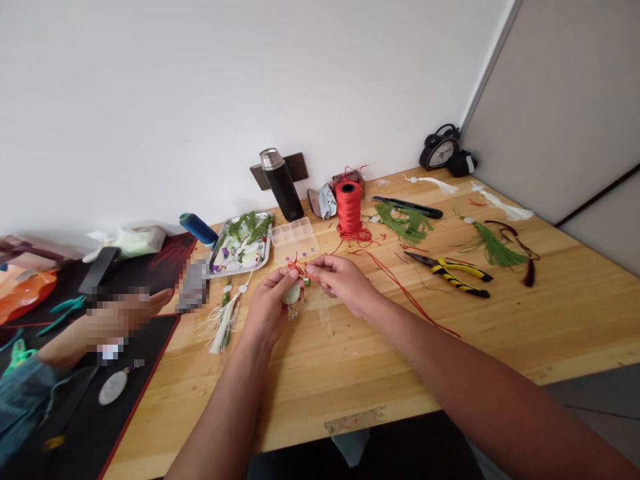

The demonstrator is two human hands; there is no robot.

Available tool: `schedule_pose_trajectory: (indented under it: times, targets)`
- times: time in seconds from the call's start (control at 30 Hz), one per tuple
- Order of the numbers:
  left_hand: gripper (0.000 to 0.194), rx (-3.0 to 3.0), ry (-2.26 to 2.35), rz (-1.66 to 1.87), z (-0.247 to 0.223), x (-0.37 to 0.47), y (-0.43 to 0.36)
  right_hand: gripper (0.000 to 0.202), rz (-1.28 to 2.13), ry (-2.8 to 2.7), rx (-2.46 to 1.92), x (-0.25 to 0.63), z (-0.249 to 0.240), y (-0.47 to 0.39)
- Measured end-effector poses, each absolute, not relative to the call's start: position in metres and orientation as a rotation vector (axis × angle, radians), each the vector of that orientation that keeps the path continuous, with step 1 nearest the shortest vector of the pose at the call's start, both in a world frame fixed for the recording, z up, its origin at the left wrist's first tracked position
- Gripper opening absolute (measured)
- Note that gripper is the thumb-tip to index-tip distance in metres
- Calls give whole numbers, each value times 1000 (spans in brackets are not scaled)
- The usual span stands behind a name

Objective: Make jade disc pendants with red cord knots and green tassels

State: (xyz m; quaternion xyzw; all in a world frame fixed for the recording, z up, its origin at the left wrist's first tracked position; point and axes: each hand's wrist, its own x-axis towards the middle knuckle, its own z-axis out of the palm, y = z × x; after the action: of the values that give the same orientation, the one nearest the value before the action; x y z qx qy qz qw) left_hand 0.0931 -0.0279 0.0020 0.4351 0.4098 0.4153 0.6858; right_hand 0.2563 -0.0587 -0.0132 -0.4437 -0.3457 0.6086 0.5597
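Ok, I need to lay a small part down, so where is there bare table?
The wooden table is bare right of the right forearm, below the pliers, and between that arm and the left forearm. It's crowded behind the hands, from tray to red spool.

Bright, soft light here, its source out of view, and the white wall (200, 100) is glowing pale while the grey panel (565, 113) on the right sits dimmer. A faint sheen lies on the wooden tabletop (325, 373), with soft shadows, and it's properly dark below the near edge. Fine detail between the left hand (273, 297) and right hand (345, 283) looks soft. Far left, the orange item (27, 293) is smeary, blocky pixels cover a co-worker's hand (120, 320), and wide-angle stretch tilts the black bottle (285, 190).
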Motion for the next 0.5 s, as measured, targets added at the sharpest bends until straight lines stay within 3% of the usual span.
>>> schedule_pose_trajectory:
  times: [0.5]
  targets:
    - [36, 959, 907, 921, 1, 94, -29, 24, 1451, -831, -1066, 254, -20, -59]
